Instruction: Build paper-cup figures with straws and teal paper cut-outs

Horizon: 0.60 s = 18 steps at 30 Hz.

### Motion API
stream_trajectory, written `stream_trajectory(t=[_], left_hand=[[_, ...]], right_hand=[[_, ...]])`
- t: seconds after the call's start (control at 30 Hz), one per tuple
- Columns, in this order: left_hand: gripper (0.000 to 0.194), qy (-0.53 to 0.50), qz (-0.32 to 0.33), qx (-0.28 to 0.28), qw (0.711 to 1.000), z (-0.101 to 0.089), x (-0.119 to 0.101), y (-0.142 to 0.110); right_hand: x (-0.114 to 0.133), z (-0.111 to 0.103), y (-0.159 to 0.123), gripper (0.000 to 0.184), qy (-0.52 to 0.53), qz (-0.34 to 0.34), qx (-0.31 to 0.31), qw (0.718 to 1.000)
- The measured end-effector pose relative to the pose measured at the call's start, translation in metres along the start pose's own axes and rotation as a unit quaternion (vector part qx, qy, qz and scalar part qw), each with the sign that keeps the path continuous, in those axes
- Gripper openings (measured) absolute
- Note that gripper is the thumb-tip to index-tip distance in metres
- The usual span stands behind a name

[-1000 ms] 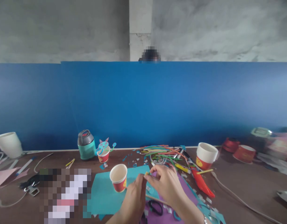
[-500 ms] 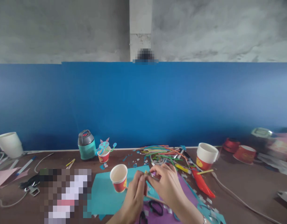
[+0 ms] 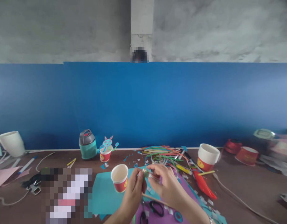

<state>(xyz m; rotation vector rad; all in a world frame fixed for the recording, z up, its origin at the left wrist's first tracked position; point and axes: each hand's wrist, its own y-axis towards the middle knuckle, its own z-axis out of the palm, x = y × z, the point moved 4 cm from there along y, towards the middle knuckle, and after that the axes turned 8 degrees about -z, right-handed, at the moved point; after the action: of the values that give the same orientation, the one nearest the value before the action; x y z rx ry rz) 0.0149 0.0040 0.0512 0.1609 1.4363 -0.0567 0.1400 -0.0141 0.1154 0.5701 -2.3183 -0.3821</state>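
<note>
My left hand (image 3: 133, 190) is closed, its thumb and fingers pinching a small shiny yellow-green piece (image 3: 145, 171) that is too small to name. Close on its right, my right hand (image 3: 165, 183) has bent fingers at the piece. Something clear or greyish shows under these fingers, blurred. A paper cup (image 3: 120, 179) with a red band stands just left of my left hand on a turquoise sheet (image 3: 103, 196). Below my hands lie black-handled scissors (image 3: 156, 208) and a thin stick (image 3: 155, 199) on a purple sheet (image 3: 165, 217).
Behind are a cat-figure cup (image 3: 106, 154), a teal container (image 3: 88, 150) and a pile of coloured pipe cleaners (image 3: 162, 152). To the right are a yellow cutter (image 3: 183, 169), a red-handled tool (image 3: 205, 185) and a white-and-red mug (image 3: 207, 157). Paper scraps lie scattered. A blue partition (image 3: 143, 102) rises behind.
My right fingers have lifted and spread a little over the small piece, and the piece has turned slightly. The view has shifted a little left. The blurred head behind the partition has moved left.
</note>
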Motion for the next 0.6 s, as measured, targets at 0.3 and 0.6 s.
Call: stream_trajectory(t=[0.3, 0.6], left_hand=[[0.045, -0.034, -0.014, 0.059, 0.998, 0.0029, 0.0028, -0.0013], [0.044, -0.027, -0.054, 0.078, 0.995, 0.0017, -0.004, -0.0026]], right_hand=[[-0.0002, -0.0007, 0.002, 0.028, -0.02, 0.04, 0.024, 0.999], [-0.0091, -0.0047, 0.0, 0.031, 0.082, 0.013, 0.018, 0.996]])
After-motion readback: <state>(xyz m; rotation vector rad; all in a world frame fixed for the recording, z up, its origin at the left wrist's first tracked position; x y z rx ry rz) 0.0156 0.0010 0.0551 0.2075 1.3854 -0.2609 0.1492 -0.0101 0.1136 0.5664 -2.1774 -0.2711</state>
